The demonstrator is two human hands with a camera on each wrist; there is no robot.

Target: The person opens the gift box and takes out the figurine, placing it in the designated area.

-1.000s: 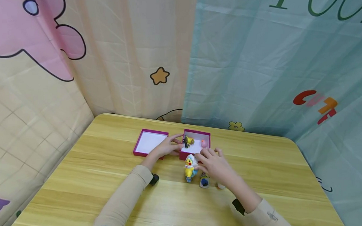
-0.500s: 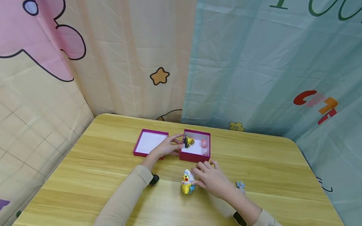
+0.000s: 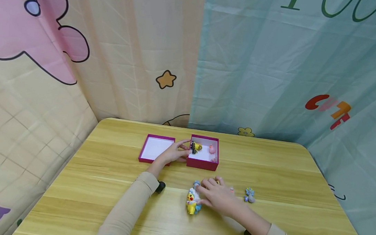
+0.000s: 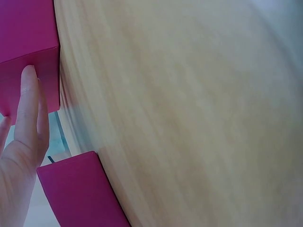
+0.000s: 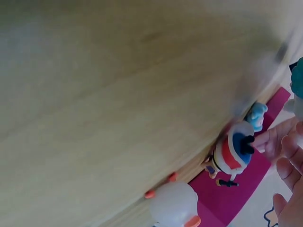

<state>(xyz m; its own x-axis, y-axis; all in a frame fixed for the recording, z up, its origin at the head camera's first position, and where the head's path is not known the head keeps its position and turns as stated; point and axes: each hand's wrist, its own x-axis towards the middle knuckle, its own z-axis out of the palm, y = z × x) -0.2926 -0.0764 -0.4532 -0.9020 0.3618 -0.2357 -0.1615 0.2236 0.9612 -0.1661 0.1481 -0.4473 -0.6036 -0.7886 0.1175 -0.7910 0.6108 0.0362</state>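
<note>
Two hands are at work: the right hand (image 3: 217,198) pinches a yellow figure (image 3: 191,208) with a white hood, held at its fingertips nearer the viewer than the box (whether it touches the table (image 3: 80,183) I cannot tell). Off to its left and farther back, the left hand (image 3: 173,153) has its fingers extended, touching the left wall of the magenta box (image 3: 202,163). Around the right hand are a small blue figure (image 3: 196,184), a round white figure (image 5: 174,204) and, to its right, a blue-grey figure (image 3: 250,195). Inside the box sit a yellow-and-black figure (image 3: 196,147) and a pink figure (image 3: 212,149); left of it lies a shallow magenta tray (image 3: 156,148).
</note>
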